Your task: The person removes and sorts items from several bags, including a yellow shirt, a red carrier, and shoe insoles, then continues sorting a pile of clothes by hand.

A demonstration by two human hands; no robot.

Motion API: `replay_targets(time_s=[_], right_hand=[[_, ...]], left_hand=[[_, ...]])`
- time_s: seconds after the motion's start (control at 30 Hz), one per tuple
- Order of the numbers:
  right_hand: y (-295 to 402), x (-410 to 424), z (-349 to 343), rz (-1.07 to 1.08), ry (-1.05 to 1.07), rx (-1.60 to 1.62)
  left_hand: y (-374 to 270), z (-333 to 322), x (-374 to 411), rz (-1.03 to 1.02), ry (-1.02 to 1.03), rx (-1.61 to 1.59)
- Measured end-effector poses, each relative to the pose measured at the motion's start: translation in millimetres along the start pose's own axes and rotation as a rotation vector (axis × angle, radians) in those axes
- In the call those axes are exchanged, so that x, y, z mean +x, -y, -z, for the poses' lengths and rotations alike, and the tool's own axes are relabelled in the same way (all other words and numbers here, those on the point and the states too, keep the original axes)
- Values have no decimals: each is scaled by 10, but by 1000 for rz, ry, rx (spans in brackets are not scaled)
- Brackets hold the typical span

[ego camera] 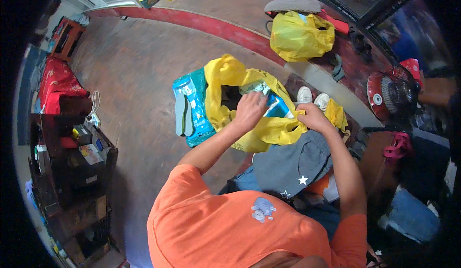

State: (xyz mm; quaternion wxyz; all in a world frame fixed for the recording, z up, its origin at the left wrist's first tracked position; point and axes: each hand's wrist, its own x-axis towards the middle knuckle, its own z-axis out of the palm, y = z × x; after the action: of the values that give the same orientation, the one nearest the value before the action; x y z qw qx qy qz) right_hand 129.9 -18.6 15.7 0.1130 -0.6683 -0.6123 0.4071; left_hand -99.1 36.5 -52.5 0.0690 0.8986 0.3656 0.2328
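Observation:
A yellow plastic bag (264, 132) stands with its mouth spread wide in front of me. My left hand (253, 105) is at the opening, over a pale green item (256, 86) inside; whether its fingers grip anything is not clear. My right hand (310, 116) pinches the right side of the bag's rim. A blue and white package (278, 105) shows within the bag. To the left, a teal and blue plastic package (200, 123) lies on the floor with a pair of grey insoles (183, 114) on it. Dark grey fabric with stars (293, 160) lies beneath my right forearm.
Another full yellow bag (301, 37) sits beyond the red step edge (216, 28). White shoes (305, 95) and a small yellow bag (335, 114) are right of the open bag. A red electric fan (381, 95) stands farther right, and a dark shelf unit (113, 156) at left.

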Motion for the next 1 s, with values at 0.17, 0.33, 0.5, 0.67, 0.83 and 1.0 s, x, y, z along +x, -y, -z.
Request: replay_targets(time_s=[0.17, 0.33, 0.5, 0.67, 0.83, 1.0], right_hand=[[-92, -2, -13, 12, -4, -110], [-242, 0, -82, -208, -46, -392], [-73, -84, -58, -103, -167, -502], [262, -60, -136, 301, -358, 59], [413, -82, -399, 221, -276, 378], [419, -234, -200, 241, -418, 405]], left_hand=[[489, -692, 79, 416, 156, 1], [406, -343, 107, 240, 87, -87], [238, 183, 30, 969, 61, -1847], [59, 204, -113, 1070, 214, -2270], [-260, 231, -38, 909, 312, -2175], [-355, 372, 48, 751, 72, -1686]])
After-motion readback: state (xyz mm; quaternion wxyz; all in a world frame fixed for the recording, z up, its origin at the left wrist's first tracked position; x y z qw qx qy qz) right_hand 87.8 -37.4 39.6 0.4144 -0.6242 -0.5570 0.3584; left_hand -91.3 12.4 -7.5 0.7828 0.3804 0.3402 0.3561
